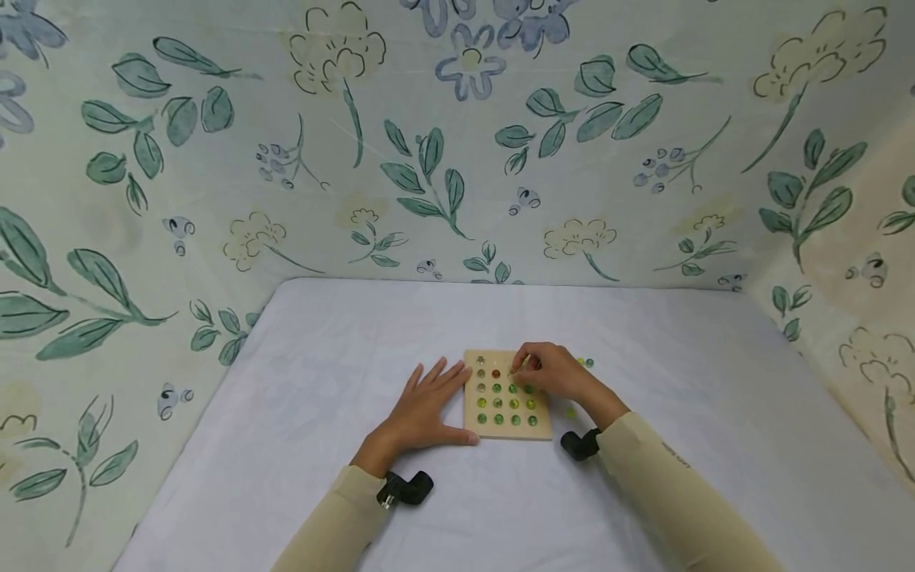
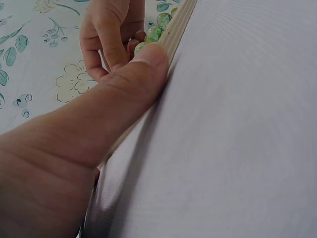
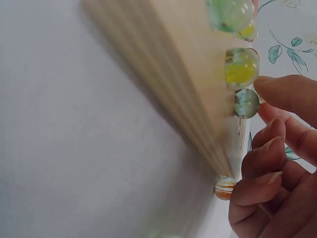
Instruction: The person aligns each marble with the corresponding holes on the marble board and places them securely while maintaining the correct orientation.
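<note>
A square wooden board point(image 1: 507, 430) lies on the white cloth, with rows of glass marbles point(image 1: 498, 403) in its hollows, mostly green and yellow. One reddish-brown marble point(image 1: 496, 373) sits in an upper row. My left hand point(image 1: 429, 405) rests at the board's left side, fingers spread, its thumb point(image 2: 143, 62) against the near edge. Over the board's upper right, my right hand point(image 1: 557, 372) pinches a small marble between thumb and index finger; the fingers mostly hide it. In the right wrist view, the curled lower fingers of the right hand point(image 3: 277, 168) are beside an orange-striped marble point(image 3: 225, 189).
Loose yellow and green marbles point(image 1: 589, 363) lie on the cloth right of the board, beyond the right hand. Another yellowish marble point(image 1: 571, 412) is near the right wrist. A floral fabric wall point(image 1: 429, 159) stands behind the white table point(image 1: 372, 318).
</note>
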Available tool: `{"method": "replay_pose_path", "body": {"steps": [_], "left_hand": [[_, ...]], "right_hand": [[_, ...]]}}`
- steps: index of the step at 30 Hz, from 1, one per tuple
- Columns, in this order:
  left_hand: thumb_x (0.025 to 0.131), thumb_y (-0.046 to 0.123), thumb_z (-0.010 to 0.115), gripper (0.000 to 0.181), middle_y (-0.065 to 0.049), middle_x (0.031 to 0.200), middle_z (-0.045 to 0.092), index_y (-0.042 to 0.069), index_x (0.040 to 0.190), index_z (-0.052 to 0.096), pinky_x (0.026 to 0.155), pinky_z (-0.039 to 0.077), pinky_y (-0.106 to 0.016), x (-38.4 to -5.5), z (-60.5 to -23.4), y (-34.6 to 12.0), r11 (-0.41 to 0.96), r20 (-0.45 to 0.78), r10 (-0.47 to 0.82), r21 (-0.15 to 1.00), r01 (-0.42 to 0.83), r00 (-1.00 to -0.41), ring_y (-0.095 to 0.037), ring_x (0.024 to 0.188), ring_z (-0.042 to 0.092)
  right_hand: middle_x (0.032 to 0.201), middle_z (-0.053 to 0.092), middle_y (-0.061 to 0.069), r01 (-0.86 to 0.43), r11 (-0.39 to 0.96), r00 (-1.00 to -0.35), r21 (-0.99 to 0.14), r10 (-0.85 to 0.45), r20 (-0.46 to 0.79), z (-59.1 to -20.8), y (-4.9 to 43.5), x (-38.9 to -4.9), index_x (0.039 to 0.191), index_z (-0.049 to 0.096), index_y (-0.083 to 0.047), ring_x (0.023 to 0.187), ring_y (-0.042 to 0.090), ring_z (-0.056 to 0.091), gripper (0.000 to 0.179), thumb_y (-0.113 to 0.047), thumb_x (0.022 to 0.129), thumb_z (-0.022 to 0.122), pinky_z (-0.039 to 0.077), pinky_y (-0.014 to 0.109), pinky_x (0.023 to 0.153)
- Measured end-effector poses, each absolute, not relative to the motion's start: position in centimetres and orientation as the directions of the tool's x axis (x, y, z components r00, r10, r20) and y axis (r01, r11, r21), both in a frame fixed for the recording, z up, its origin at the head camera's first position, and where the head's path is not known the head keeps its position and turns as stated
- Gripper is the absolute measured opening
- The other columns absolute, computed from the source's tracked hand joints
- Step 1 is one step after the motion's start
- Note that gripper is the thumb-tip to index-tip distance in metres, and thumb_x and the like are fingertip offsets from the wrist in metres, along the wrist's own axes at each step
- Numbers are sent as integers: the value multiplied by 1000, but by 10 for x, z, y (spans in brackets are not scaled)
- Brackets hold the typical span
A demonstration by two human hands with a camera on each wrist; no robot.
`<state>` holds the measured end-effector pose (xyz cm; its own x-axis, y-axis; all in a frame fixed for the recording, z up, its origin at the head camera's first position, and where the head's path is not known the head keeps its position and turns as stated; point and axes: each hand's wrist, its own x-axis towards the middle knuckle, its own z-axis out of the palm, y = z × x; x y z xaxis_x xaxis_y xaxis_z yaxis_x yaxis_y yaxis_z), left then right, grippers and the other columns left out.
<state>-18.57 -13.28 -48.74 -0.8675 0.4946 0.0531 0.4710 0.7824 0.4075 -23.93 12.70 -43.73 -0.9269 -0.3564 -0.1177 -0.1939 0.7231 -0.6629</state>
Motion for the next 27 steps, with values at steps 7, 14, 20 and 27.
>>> {"method": "replay_pose_path", "body": {"steps": [7,14,20,27], "left_hand": [[69,79,62,110,6,160,17,25,155,21,117,-3,-49,-186,-488,-133,778,57,498,411,475,-865,-20,148,4],[68,80,62,111,7,160,17,25,155,21,117,-3,-49,-186,-489,-133,782,54,496,406,473,-867,-19,148,4],[68,80,62,111,6,160,17,25,155,21,117,-3,-49,-186,-488,-133,781,57,496,406,474,-866,-20,148,5],[68,79,63,111,5,160,18,24,155,22,117,-2,-49,-186,-487,-133,780,62,498,403,478,-865,-21,148,5]], "right_hand": [[74,55,3,-188,730,-925,-657,-357,-132,-438,126,-240,93,65,-13,63,17,49,13,-18,86,74,40,28,54],[73,55,3,-192,738,-922,-647,-361,-138,-439,125,-241,93,65,-13,63,16,49,13,-17,85,74,40,27,54],[74,55,4,-176,750,-925,-638,-348,-154,-438,123,-241,92,65,-13,64,17,49,12,-17,85,74,41,27,55],[74,55,4,-171,744,-925,-645,-346,-154,-440,123,-242,93,65,-13,64,18,50,12,-18,86,74,41,28,55]]}}
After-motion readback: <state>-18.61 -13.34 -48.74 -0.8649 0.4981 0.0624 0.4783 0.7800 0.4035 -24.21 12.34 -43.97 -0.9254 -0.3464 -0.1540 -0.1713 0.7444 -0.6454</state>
